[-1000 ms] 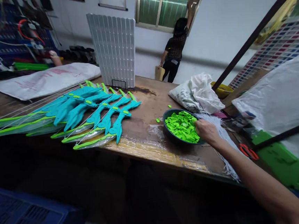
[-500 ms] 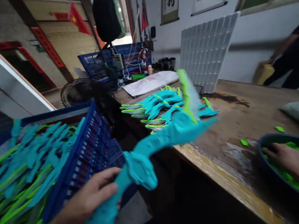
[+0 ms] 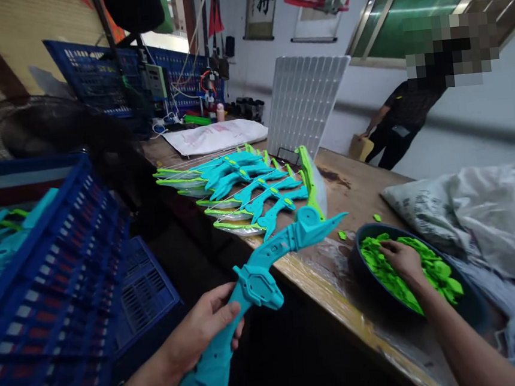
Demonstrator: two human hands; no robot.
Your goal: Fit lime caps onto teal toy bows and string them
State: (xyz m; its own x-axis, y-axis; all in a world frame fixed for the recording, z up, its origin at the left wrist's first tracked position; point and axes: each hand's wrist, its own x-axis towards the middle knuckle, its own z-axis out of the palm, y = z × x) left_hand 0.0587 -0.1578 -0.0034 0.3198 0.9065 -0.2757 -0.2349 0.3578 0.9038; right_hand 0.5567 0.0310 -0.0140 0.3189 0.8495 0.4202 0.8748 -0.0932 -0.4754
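Observation:
My left hand [image 3: 217, 319] is wrapped round the turquoise plastic body of a toy bow [image 3: 261, 286], held tilted in front of the table edge. At the bow's upper end a bright green limb [image 3: 311, 182] with a clear strip sticks up. My right hand [image 3: 403, 258] reaches into a dark round basin [image 3: 357, 256] on the table. Its fingers are drawn together among small bright green plastic pieces [image 3: 435, 267]; what they pinch, if anything, is hidden.
Several strung toy bows [image 3: 257, 187] lie in a row on the table [image 3: 308, 260]. A blue crate [image 3: 67, 282] with turquoise parts stands at left, beside a fan [image 3: 39, 128]. White sacks [image 3: 488, 209] lie beyond the basin. A person [image 3: 406, 108] stands by the wall.
The view has swung right, so the basin and sacks show more fully and the crate less. My left hand still holds the toy bow; my right hand stays in the basin.

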